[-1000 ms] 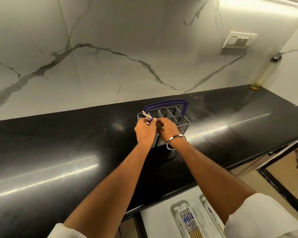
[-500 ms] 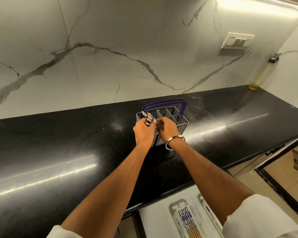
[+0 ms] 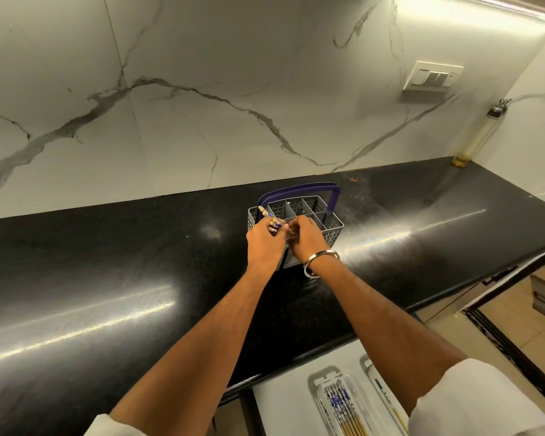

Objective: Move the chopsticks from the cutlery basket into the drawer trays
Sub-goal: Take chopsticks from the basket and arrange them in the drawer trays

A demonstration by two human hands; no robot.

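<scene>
A grey plastic cutlery basket [image 3: 315, 215] with a purple arched handle [image 3: 299, 191] stands on the polished black stone countertop [image 3: 107, 278], roughly midway between the white marble-patterned backsplash [image 3: 202, 89] and the counter's front edge. Bare counter stretches wide to its left and right. Below the front edge, an open white drawer [image 3: 280, 404] holds a clear plastic tray [image 3: 337, 404] with blue-and-tan chopsticks already lying in it; a second tray [image 3: 381, 391] sits just beside it on the right.

Both forearms reach forward over the counter and meet at the basket's near left corner. The left hand [image 3: 263, 242] is curled around a bundle of chopsticks with blue-and-cream patterned ends [image 3: 269, 218], whose tips stick up and to the left above the basket rim. The right hand [image 3: 306, 239], wearing a silver metal bangle [image 3: 320, 261] at the wrist, has its fingers bent in towards the same bundle; whether they actually pinch a stick cannot be told.

A white switch plate [image 3: 433, 78] is on the wall at upper right.
</scene>
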